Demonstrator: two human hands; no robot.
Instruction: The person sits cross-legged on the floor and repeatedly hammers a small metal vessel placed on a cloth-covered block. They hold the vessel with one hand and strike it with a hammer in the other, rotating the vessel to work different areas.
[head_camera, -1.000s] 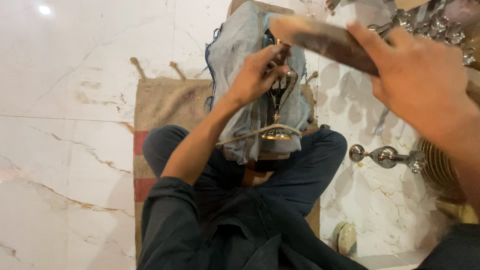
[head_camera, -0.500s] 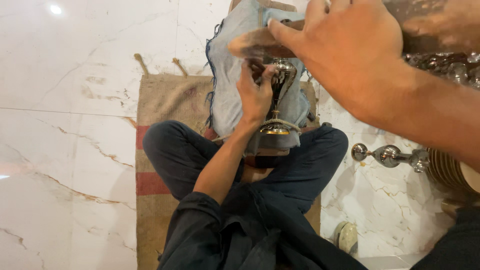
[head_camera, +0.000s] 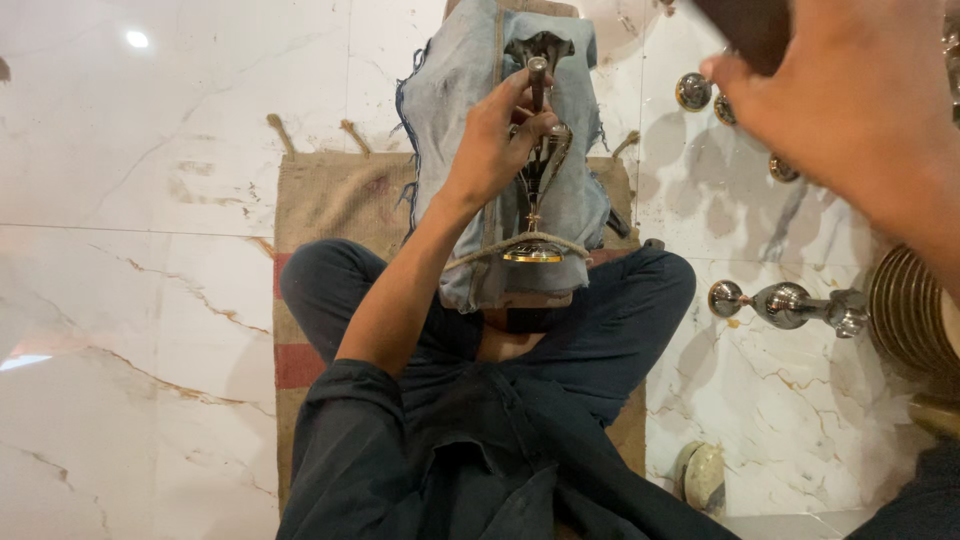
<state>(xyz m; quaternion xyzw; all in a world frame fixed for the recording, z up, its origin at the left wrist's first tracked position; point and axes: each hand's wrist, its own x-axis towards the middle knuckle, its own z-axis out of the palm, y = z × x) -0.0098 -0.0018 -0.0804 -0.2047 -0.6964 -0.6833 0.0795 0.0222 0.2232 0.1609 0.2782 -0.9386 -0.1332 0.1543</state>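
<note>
The left hand (head_camera: 497, 135) was found closed around the stem of a slender metal piece (head_camera: 537, 110), which stood upright on a worn denim cloth (head_camera: 455, 90) tied over a block between the seated person's crossed legs. Compared with half a second before, that hand was observed higher on the piece, gripping near its top rather than its lower part. The right hand (head_camera: 850, 110) was seen raised close to the camera, fingers clamped on a dark flat tool (head_camera: 755, 30); it had been drawn off to the right, so the piece lay uncovered. This was judged to indicate a pause between strokes and a change of grip. Polished metal fittings (head_camera: 785, 303) and stacked brass discs (head_camera: 905, 310) were noted on the marble floor (head_camera: 150, 300), beside a jute mat (head_camera: 330, 200).
</note>
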